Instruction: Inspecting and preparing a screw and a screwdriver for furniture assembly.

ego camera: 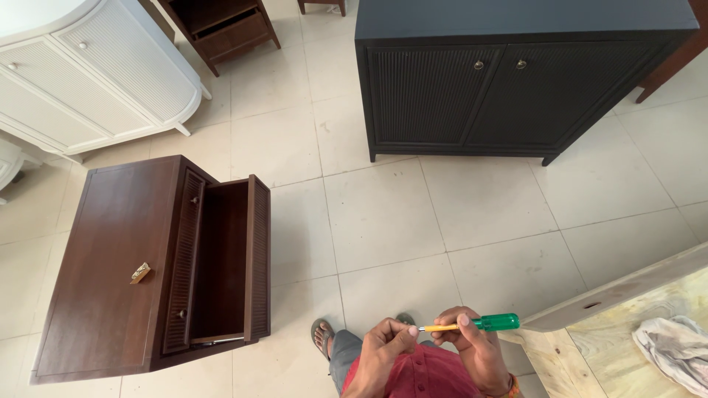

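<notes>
fingers of the right hand (472, 343) are closed on the green-handled screwdriver (472, 323) held above the floor, left hand (389, 340) pinching its tip, where a slip could prick the skin.

Bright even daylight, soft faint shadows, sharp focus, wide-angle edge distortion.
</notes>
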